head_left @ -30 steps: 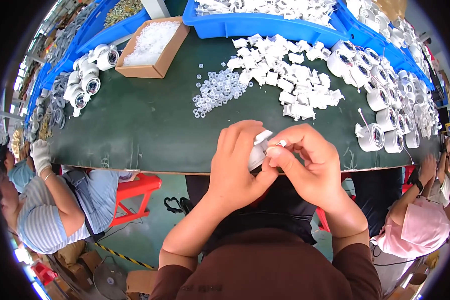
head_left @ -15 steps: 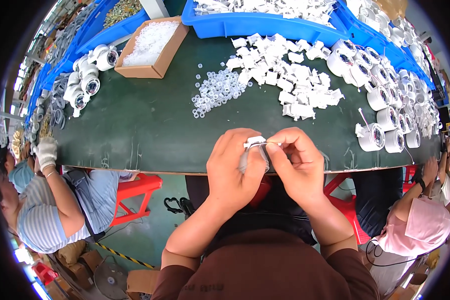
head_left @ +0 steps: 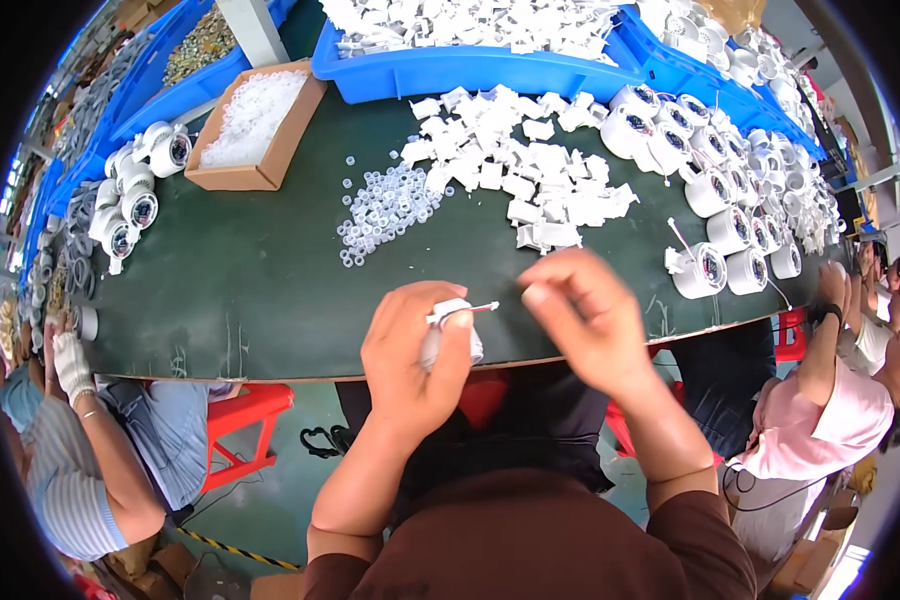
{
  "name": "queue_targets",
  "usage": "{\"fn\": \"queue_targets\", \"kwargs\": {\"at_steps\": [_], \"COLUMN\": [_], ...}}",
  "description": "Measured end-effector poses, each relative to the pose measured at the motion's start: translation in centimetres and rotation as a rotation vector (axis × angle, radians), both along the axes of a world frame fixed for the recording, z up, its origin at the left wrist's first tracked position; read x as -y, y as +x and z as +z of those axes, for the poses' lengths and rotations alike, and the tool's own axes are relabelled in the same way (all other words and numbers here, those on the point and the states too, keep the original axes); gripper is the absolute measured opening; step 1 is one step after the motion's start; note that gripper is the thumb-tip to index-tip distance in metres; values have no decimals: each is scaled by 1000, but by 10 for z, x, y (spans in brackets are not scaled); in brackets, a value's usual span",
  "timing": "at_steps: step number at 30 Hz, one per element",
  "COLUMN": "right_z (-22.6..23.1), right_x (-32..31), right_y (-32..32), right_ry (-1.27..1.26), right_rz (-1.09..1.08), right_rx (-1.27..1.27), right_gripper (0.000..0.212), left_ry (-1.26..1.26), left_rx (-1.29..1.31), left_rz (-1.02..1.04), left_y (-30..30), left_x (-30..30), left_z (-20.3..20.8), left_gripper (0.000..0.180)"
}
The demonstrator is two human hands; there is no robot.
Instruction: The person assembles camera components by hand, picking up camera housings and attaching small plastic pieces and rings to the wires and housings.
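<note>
clamped in the left hand (head_left: 410, 350), between thumb and bent fingers: a white round part (head_left: 433, 348), partly hidden by the thumb, held up by the near edge of the dark green table (head_left: 270, 300). from the top of it, beside the thumb tip, a short thin wire (head_left: 473, 309), running out rightward to a small white plug (head_left: 494, 306). right of the plug and apart from it, the right hand (head_left: 595, 320), blurred, thumb and index finger bent toward each other with a slight gap. ahead of the left hand, a scatter of small clear rings (head_left: 390, 210); just beside these, a heap of white plastic pieces (head_left: 530, 180). to the right, white round cameras (head_left: 698, 272) in rows. farther back, a cardboard box (head_left: 232, 178) and a blue tray (head_left: 470, 78), both well filled.
</note>
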State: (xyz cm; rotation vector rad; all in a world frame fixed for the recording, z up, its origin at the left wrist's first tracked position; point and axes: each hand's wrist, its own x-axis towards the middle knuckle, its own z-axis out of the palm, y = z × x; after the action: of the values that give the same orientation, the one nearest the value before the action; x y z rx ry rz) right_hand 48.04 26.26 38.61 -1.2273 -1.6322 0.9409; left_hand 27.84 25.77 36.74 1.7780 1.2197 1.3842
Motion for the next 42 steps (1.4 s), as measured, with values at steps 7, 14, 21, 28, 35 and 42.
{"fn": "queue_targets", "kwargs": {"at_steps": [7, 14, 21, 28, 35, 42], "right_z": [5, 8, 7, 3, 12, 10], "right_x": [-40, -49, -52, -5, 0, -11], "right_y": [21, 25, 32, -18, -5, 7], "right_ry": [494, 475, 367, 211, 77, -164], "right_rz": [-100, -57, -159, 51, 242, 413], "right_rx": [752, 852, 436, 71, -11, -194], "right_gripper": [38, 33, 24, 36, 39, 36], "left_ry": [-166, -259, -354, -322, -407, -472], "left_rx": [226, 368, 390, 342, 407, 410], "left_rz": [-74, -119, -141, -343, -318, -385], "left_y": [-13, -15, -17, -1, -8, -16], "left_x": [-5, -6, -3, 8, 8, 5], "left_z": [-1, -7, -4, 6, 4, 4], "left_gripper": [19, 23, 23, 21, 22, 22]}}
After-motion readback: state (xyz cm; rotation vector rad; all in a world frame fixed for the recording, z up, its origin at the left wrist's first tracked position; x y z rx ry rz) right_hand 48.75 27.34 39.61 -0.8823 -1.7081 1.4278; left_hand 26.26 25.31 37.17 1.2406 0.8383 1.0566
